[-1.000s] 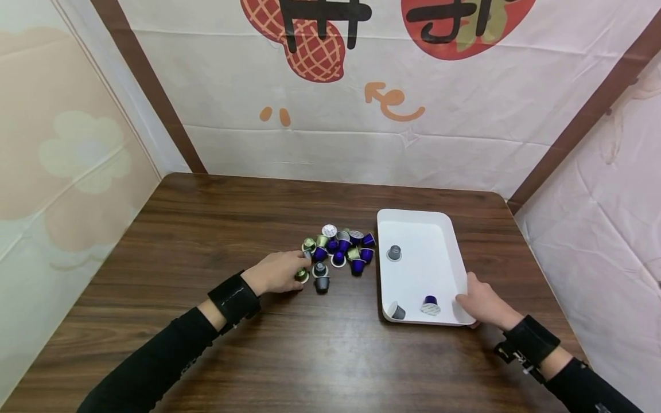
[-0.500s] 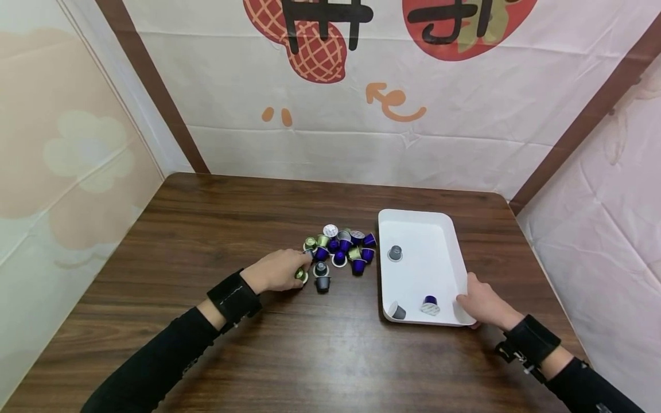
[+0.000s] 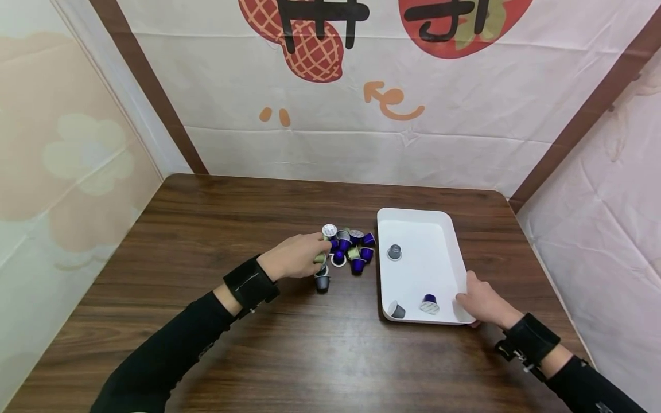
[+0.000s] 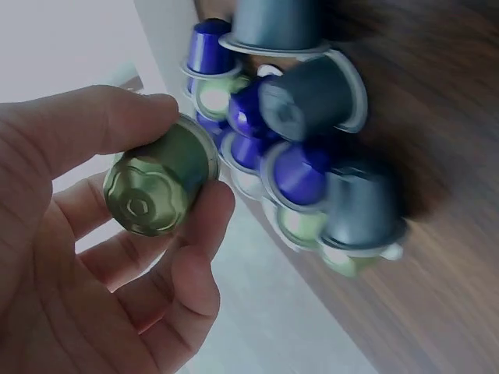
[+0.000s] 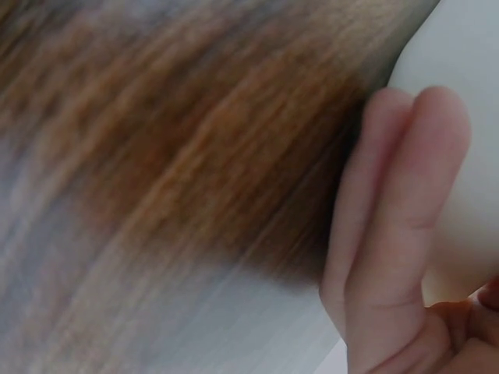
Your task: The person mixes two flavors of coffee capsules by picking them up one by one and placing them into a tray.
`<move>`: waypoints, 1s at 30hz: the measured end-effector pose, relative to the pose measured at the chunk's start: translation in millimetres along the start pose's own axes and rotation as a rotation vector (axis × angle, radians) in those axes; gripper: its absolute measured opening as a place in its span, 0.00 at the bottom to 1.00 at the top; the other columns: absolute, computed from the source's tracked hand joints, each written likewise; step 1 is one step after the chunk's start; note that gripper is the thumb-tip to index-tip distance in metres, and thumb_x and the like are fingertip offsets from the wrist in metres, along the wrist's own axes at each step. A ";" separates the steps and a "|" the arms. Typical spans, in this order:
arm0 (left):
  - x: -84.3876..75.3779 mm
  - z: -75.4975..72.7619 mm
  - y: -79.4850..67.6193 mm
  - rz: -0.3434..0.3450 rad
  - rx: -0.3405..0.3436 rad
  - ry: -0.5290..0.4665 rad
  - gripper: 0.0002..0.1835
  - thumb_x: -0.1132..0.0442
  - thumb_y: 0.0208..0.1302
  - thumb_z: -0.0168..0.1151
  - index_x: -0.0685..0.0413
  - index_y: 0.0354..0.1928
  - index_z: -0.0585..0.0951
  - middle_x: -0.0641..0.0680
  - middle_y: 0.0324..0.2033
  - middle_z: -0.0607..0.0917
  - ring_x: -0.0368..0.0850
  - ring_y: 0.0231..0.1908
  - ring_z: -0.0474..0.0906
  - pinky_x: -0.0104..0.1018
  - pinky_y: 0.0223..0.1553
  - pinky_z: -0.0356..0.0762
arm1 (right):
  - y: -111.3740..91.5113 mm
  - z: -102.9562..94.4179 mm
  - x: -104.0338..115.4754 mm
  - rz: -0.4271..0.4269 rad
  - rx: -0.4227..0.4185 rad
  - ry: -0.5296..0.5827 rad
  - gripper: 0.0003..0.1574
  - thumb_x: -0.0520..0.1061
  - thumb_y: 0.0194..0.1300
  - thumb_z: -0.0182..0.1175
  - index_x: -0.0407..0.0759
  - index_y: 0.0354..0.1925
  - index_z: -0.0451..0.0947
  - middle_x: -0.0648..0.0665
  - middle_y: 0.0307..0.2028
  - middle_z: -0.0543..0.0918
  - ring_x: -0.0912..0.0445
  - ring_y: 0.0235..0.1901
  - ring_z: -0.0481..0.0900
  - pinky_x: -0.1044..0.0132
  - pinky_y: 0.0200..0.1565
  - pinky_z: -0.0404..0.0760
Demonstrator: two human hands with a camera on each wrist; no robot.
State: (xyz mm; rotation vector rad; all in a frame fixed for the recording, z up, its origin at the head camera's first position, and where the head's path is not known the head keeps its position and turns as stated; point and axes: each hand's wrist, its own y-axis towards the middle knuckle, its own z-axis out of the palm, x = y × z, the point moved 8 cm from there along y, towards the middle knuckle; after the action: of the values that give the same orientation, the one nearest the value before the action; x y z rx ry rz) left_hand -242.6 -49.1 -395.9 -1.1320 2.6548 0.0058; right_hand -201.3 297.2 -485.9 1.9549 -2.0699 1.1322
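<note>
Between thumb and fingers, my left hand [image 3: 296, 256] pinches a green coffee capsule [image 4: 160, 183], its domed end facing the wrist camera. That hand hovers at the left side of a heap of purple, green and grey capsules [image 3: 357, 266], hiding part of it in the head view. A dark grey capsule [image 3: 322, 282] sits at the heap's near edge. To the right lies a white tray [image 3: 423, 258], its near right corner gripped by my right hand [image 3: 486, 302], thumb over the rim and fingers [image 5: 405, 202] along the outer side.
Inside the tray, a grey capsule [image 3: 395, 252] stands toward the far left. Another grey capsule [image 3: 397, 310] lies tipped in the near left corner, and a purple capsule [image 3: 430, 303] lies near the front. Fabric walls surround the wooden table [image 3: 232, 212].
My left hand has lifted the green capsule and moved slightly right and away from me, over the heap's left side. The right hand and the tray stay put.
</note>
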 end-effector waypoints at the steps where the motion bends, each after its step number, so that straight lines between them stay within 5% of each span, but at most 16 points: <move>1: -2.8 -0.8 3.8 0.006 0.004 0.007 0.07 0.64 0.59 0.63 0.52 0.40 0.77 0.48 0.31 0.70 0.40 0.25 0.64 0.31 0.24 0.60 | 0.3 0.2 0.4 -0.002 -0.001 0.000 0.36 0.37 0.65 0.45 0.18 0.61 0.42 0.18 0.45 0.66 0.51 0.22 0.77 0.59 0.17 0.78; 8: -28.0 -6.2 33.4 0.072 0.004 0.056 0.06 0.63 0.60 0.61 0.49 0.29 0.73 0.45 0.24 0.68 0.39 0.25 0.62 0.30 0.24 0.59 | 1.0 0.2 1.2 0.008 -0.005 -0.014 0.35 0.36 0.66 0.45 0.18 0.61 0.42 0.19 0.43 0.67 0.52 0.19 0.77 0.59 0.17 0.77; 15: -62.4 -7.3 61.3 0.134 0.033 0.104 0.03 0.61 0.61 0.60 0.48 0.32 0.75 0.45 0.26 0.72 0.39 0.27 0.65 0.31 0.26 0.66 | 0.7 -0.7 2.6 0.007 -0.021 -0.034 0.34 0.36 0.65 0.45 0.18 0.60 0.42 0.21 0.40 0.69 0.53 0.16 0.77 0.60 0.16 0.76; 22: -94.5 7.6 84.5 0.198 0.106 0.179 0.12 0.54 0.63 0.61 0.49 0.46 0.79 0.46 0.36 0.79 0.38 0.34 0.71 0.35 0.36 0.73 | 2.6 -1.1 0.7 0.016 -0.025 -0.042 0.35 0.36 0.65 0.45 0.18 0.61 0.42 0.22 0.38 0.70 0.53 0.15 0.76 0.60 0.16 0.76; 30: -114.3 25.5 97.9 0.228 0.131 0.180 0.12 0.52 0.61 0.63 0.48 0.43 0.79 0.44 0.33 0.76 0.37 0.33 0.71 0.32 0.34 0.71 | 3.2 0.6 -1.1 0.039 -0.021 -0.055 0.36 0.36 0.66 0.46 0.18 0.61 0.41 0.23 0.37 0.71 0.53 0.15 0.76 0.61 0.16 0.76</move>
State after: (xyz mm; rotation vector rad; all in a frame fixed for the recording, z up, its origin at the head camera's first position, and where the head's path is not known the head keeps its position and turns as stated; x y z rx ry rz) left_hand -230.3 102.8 -403.2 -0.8203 2.8795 -0.2350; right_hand -203.7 297.4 -488.3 1.9666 -2.1470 1.0702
